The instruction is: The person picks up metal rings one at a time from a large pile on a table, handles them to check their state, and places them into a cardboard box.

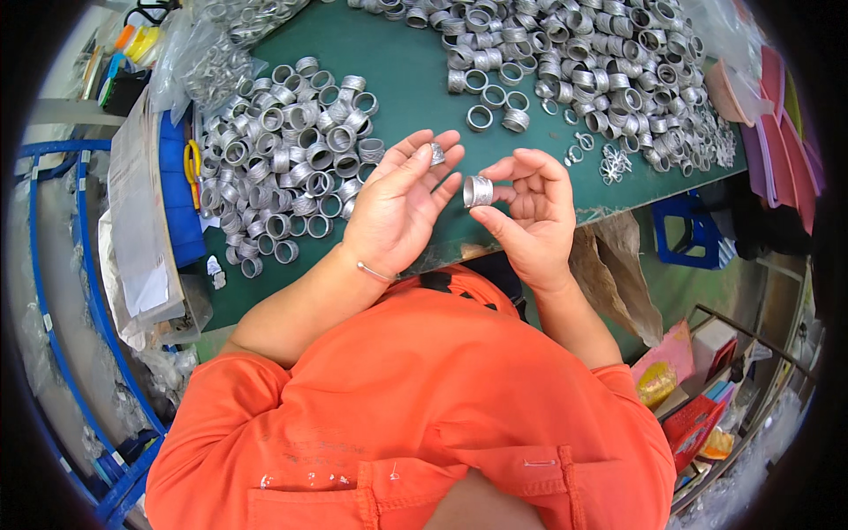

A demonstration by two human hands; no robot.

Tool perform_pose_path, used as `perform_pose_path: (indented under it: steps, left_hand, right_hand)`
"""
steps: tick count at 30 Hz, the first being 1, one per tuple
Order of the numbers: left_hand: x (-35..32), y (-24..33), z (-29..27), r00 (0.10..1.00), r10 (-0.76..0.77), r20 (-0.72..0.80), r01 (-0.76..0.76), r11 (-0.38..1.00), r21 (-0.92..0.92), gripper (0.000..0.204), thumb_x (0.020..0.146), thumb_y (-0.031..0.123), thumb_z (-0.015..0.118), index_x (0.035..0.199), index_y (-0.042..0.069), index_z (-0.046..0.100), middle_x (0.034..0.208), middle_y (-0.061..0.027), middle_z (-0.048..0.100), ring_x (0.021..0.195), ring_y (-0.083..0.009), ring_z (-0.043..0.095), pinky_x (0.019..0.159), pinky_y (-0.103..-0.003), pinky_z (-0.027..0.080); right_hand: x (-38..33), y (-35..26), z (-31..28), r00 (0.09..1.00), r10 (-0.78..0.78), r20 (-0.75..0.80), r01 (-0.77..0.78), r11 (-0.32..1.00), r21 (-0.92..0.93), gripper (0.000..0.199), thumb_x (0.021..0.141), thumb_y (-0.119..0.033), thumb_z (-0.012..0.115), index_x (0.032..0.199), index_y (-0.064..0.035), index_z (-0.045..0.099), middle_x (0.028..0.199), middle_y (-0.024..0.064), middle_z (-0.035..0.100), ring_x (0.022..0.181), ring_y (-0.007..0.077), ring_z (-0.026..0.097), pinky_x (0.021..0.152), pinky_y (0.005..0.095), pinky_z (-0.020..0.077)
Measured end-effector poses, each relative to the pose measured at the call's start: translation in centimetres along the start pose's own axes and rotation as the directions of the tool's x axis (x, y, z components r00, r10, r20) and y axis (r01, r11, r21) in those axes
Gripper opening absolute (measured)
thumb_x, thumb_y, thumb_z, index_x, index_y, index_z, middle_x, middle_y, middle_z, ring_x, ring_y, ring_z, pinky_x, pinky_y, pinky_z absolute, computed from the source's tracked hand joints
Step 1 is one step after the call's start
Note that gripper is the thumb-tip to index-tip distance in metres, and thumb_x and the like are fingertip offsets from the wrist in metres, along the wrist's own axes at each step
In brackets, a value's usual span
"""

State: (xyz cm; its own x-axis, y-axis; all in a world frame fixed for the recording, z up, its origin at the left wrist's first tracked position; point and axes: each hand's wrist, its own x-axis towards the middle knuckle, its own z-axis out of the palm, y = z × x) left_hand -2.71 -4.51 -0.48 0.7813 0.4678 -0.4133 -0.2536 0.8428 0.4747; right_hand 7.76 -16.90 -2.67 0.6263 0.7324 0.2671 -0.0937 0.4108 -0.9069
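My left hand [387, 216] is turned palm up over the table's near edge, its thumb pressing a small silver metal piece [437, 154] against the fingers. Its exact shape is partly hidden. Just to the right, my right hand [541, 231] pinches a wide silver ring [480, 192] between thumb and fingertips, close to the left fingers but apart from them. Beyond my left hand lies a heap of similar silver rings [305, 137]. A larger heap of rings [583, 57] covers the far right of the green table [397, 79].
Thin loose rings [614, 163] lie by the right heap. Left of the table are a yellow-handled tool [192, 163], a blue bin [177, 194] and a blue metal rack [66, 344]. Clear plastic bags [212, 71] sit back left. A blue stool [685, 231] stands at the right.
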Motion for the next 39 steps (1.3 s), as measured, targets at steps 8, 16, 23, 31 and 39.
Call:
perform_pose_path:
  steps: [8,16,23,31,39]
  left_hand:
    - [0.4,-1.3,0.3,0.985,-0.168,0.046,0.16,0.977,0.137,0.019,0.091,0.017,0.059,0.105,0.005,0.053,0.107,-0.0087,0.059,0.092,-0.0141,0.059,0.079,-0.026,0.049]
    - [-0.2,-1.2,0.9,0.942,-0.326,0.076,0.294,0.915,0.277,0.018,0.091,0.012,0.059,0.105,0.003,0.054,0.09,-0.0045,0.06,0.076,-0.0102,0.059,0.065,-0.023,0.051]
    - [0.0,-1.5,0.9,0.951,-0.308,0.038,0.281,0.908,0.312,0.015,0.09,0.007,0.057,0.103,0.001,0.054,0.094,-0.0074,0.061,0.08,-0.0124,0.06,0.073,-0.026,0.053]
    - [0.6,-0.8,0.0,0.933,-0.321,0.164,0.34,0.935,-0.102,0.04,0.091,0.002,0.039,0.128,-0.014,0.037,0.131,-0.0252,0.043,0.125,-0.0342,0.042,0.105,-0.04,0.04]
    - [0.5,-1.6,0.6,0.917,-0.319,0.241,0.367,0.911,-0.191,0.044,0.092,-0.001,0.036,0.134,-0.013,0.028,0.141,-0.0282,0.03,0.132,-0.0392,0.033,0.108,-0.042,0.036]
  right_hand:
    - [-1.1,-0.8,-1.2,0.992,-0.094,-0.085,0.091,0.995,-0.038,0.069,0.07,0.012,0.072,0.128,-0.0011,0.037,0.104,0.0122,0.056,0.097,0.0181,0.058,0.076,0.0276,0.0521]
    - [-1.8,-0.2,-1.9,0.995,0.002,-0.097,-0.014,0.992,-0.122,0.025,0.078,0.006,0.068,0.101,0.0044,0.059,0.103,0.011,0.058,0.087,0.0153,0.061,0.074,0.0254,0.0518]
    - [-2.0,-0.9,-1.5,0.995,-0.041,-0.087,0.015,0.961,-0.278,0.027,0.075,0.005,0.071,0.1,0.0035,0.06,0.103,0.0112,0.057,0.081,0.0145,0.06,0.07,0.0248,0.0505]
    - [-12.8,-2.0,-18.3,0.755,-0.201,-0.624,-0.503,0.433,-0.748,0.012,0.082,-0.004,0.063,0.093,-0.0015,0.056,0.096,0.0054,0.053,0.083,0.0141,0.054,0.074,0.0244,0.0458]
    - [-7.3,-2.3,-11.1,0.88,-0.295,-0.372,-0.195,0.49,-0.85,0.012,0.085,-0.002,0.059,0.096,0.0007,0.062,0.098,0.0107,0.058,0.086,0.0177,0.056,0.076,0.028,0.0465]
